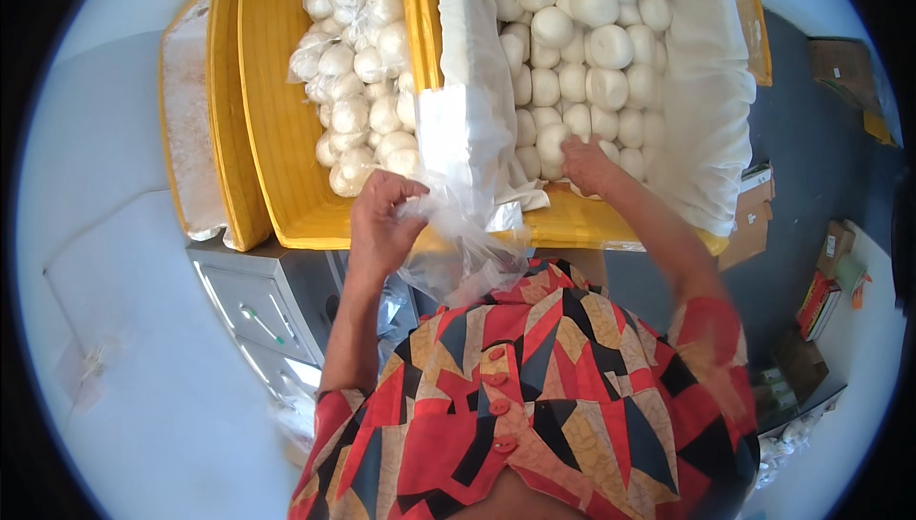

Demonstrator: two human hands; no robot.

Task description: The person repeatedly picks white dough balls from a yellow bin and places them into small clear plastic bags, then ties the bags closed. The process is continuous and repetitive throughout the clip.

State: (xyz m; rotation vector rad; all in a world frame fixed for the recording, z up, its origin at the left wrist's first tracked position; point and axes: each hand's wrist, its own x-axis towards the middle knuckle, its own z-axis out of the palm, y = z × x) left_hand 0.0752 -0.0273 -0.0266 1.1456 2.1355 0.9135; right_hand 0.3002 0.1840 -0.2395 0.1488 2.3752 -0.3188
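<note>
My left hand (386, 216) pinches a clear plastic bag (465, 248) that hangs in front of my chest. My right hand (590, 166) reaches into the cloth-lined box on the right. Its fingers touch a round white bun (553, 144); whether they grip it or one hidden beneath them I cannot tell. Many loose white buns (610, 46) lie in rows and in a heap there, with white cloth (705, 91) around them. In the yellow box (286, 162) on the left, white buns in clear bags (351, 113) are piled up.
Yellow-edged foam lids (222, 112) stand at the left of the boxes. Below them is a grey metal cabinet (250, 305). A shiny packet (445, 130) lies on the wall between the boxes. Cardboard boxes (748, 226) stand on the dark floor at the right.
</note>
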